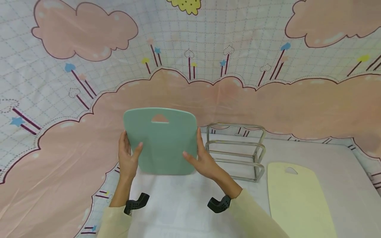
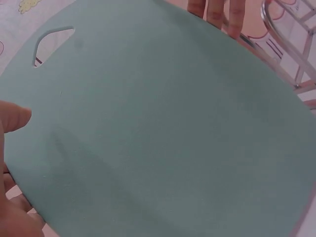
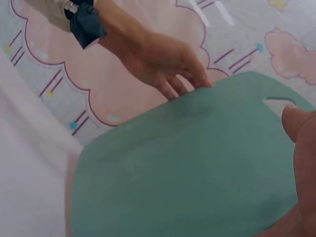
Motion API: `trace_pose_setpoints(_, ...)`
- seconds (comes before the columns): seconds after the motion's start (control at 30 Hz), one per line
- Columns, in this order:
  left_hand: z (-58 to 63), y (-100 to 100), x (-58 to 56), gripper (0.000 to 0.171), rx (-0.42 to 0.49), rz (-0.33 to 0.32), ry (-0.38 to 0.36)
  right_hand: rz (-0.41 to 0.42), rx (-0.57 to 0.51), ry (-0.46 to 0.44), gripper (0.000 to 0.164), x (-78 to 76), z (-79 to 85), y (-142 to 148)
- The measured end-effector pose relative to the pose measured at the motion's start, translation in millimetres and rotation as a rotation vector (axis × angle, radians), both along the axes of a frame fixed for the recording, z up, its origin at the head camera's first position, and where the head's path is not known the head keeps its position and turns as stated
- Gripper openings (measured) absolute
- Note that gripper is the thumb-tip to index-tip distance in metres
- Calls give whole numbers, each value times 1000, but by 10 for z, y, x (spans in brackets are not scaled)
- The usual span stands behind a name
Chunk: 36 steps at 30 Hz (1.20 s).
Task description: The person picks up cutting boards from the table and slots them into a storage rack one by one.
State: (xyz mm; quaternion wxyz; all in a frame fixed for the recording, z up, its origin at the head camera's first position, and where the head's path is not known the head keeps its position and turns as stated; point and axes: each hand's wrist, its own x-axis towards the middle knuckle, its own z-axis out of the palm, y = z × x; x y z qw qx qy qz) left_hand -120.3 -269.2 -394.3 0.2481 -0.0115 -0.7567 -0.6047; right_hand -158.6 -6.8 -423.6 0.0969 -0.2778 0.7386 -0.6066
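Observation:
A mint-green cutting board (image 1: 163,142) with a cut-out handle hole near its top edge is held up in front of the metal rack's left side. My left hand (image 1: 129,162) grips its left edge, thumb on the near face and fingers around the side. On the opposite edge, my right hand (image 1: 204,162) holds it the same way. The left wrist view shows the board's broad face (image 2: 168,128), with the right hand's fingertips (image 2: 216,12) at the far edge. From the right wrist, the left hand (image 3: 163,59) appears along the board's other edge.
Just right of the board stands a silver wire rack (image 1: 235,143) with upright loops. A pale yellow cutting board (image 1: 294,198) lies flat on the white table (image 1: 178,208), to the right of the rack. Behind hangs a cloth (image 1: 226,102) printed with clouds.

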Motion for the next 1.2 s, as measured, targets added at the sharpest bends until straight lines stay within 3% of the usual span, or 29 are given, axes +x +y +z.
trace_pose_setpoints(0.1,44,24,-26,72,-17,-14,44,0,8,5,94,-26,82,29)
trace_pose_setpoints(0.33,90,56,-122,70,-8,-92,160,1,7,47,91,38,492,121)
trace_pose_setpoints(0.43,108,78,-165,70,4,-119,185,-7,1,55,91,24,567,155)
trace_pose_setpoints(0.83,177,222,-288,70,58,-155,245,-7,-43,64,90,-124,583,292)
trace_pose_setpoints(1.2,128,334,-340,72,81,-183,236,-27,-49,53,86,-183,573,417)
